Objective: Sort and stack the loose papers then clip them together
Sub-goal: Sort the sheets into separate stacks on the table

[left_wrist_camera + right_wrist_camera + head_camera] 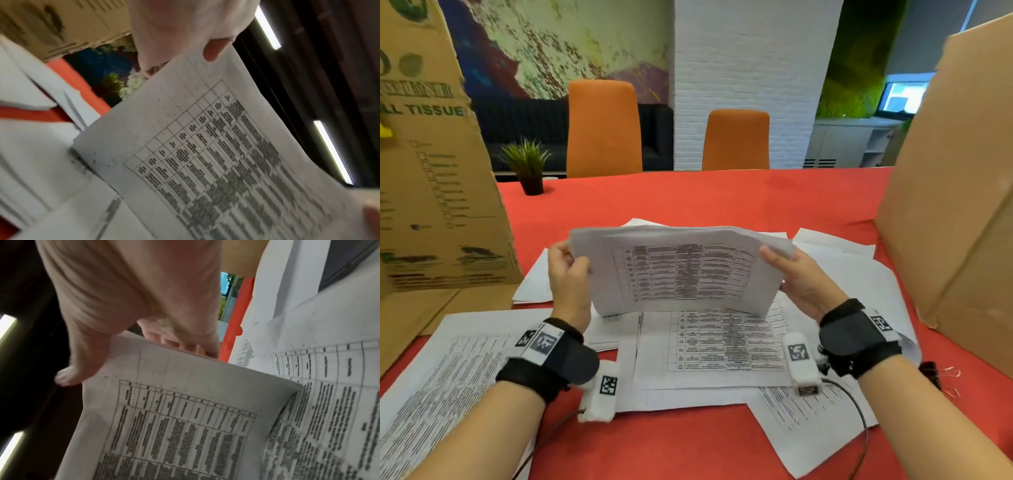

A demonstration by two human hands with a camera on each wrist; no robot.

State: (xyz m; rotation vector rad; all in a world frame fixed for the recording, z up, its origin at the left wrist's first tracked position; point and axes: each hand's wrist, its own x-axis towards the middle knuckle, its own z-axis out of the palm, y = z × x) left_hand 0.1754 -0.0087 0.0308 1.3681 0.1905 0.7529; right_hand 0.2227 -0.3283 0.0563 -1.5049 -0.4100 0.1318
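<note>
I hold a stack of printed papers (681, 270) upright above the red table, a table of text facing me. My left hand (568, 267) grips its left edge, thumb in front. My right hand (791, 274) grips the right edge, thumb on the front and fingers behind. The same stack fills the left wrist view (205, 146) and the right wrist view (174, 418). Its bottom edge stands on or just above a loose sheet with a table (722, 342). A black binder clip (931, 371) lies at the right, partly hidden behind my right wrist.
More loose sheets lie scattered on the red tablecloth (688, 198): a text page at front left (441, 394), another at front right (808, 421). Cardboard boxes stand at left (438, 171) and right (955, 205). A small potted plant (529, 168) stands far left.
</note>
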